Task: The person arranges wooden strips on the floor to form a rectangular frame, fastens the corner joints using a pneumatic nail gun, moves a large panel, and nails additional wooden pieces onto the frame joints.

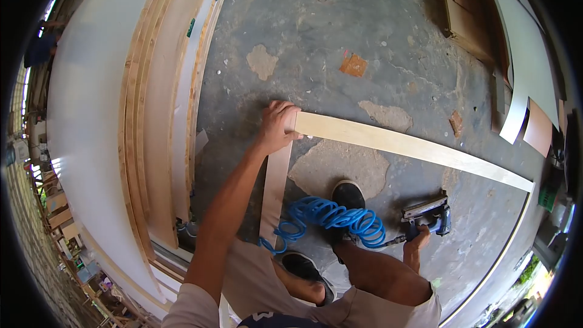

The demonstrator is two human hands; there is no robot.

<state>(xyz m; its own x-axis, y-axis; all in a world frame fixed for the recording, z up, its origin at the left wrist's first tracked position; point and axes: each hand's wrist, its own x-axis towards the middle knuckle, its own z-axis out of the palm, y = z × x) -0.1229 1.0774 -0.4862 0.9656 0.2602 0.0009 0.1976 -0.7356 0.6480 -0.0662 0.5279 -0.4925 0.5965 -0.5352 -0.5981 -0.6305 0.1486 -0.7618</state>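
My left hand (281, 127) is closed around the corner where two flat wooden strips meet. The pale strip (388, 139) runs from there to the right, and a second strip (276, 188) comes back toward my legs. Down at the right, my right hand (418, 240) grips the handle of a pneumatic nail gun (430, 212), held apart from the strips. A coiled blue air hose (334, 215) leads from the nail gun across my shoes to the second strip. The fingertips of my left hand partly hide the joint.
Long boards and panels (139, 115) stand on the left. Sheets and offcuts (522, 85) lean at the upper right. A thin strip (498, 255) joins the pale strip's far end. My shoes (348, 195) are inside the frame on the concrete floor (291, 54), which has rough patches and scraps.
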